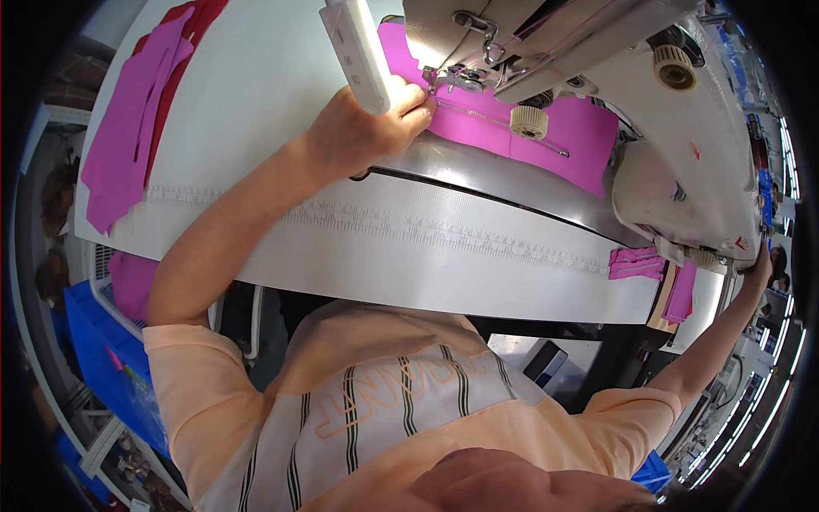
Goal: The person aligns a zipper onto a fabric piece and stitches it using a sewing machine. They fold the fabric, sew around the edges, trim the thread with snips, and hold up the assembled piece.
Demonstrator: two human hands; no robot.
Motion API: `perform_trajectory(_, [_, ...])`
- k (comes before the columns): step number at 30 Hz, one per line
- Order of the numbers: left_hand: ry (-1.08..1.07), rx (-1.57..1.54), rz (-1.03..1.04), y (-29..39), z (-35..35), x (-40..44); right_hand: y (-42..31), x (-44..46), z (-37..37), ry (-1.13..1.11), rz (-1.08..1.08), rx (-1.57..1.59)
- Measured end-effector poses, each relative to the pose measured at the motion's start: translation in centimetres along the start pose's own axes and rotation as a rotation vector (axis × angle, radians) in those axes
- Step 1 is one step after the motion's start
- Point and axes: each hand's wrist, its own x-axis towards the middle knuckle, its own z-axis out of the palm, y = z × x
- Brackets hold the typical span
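My left hand [375, 119] is at the sewing machine's needle area, its fingers bent and pressed together at the edge of a pink fabric piece [580, 141]. Under the machine head [503, 51], that piece lies over the curved metal bed, with a pale line of stitching running across it. A white box-shaped device [354, 55] partly covers the fingers. My right hand [757, 263] reaches to the far right end of the machine, by the handwheel side. Its fingers are mostly hidden there, so their grip cannot be made out.
Pink fabric pieces [141, 111] lie over red fabric [175, 77] at the table's left. Small folded pink strips [636, 263] rest near the right end of the printed ruler [426, 235]. A blue bin [107, 350] and a white basket [102, 277] stand below left.
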Motion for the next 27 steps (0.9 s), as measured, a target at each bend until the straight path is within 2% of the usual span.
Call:
perform_trajectory(2, [0.002, 0.012, 0.007, -0.1, 0.2, -0.1, 0.9, 0.2, -0.2, -0.021, -0.014, 0.115])
perform_trajectory(9, [0.04, -0.016, -0.017, -0.1, 0.4, -0.3, 3.2, -8.2, 4.0, 0.035, -0.174, 0.439])
perform_trajectory(13, [0.049, -0.034, -0.027, -0.1, 0.6, -0.5, 3.0, -10.8, 5.8, 0.096, -0.175, 0.502])
perform_trajectory(19, [0.018, -0.13, -0.051, 0.0, 0.2, -0.3, 4.0, -9.8, 5.3, 0.056, -0.222, 0.619])
perform_trajectory(22, [0.036, -0.123, -0.025, 0.0, 0.1, -0.1, 5.0, -9.5, 5.3, -0.001, -0.278, 0.711])
perform_trajectory(27, [0.028, -0.039, -0.021, 0.4, -0.3, 0.1, 4.7, -13.2, 8.2, 0.063, -0.306, 0.799])
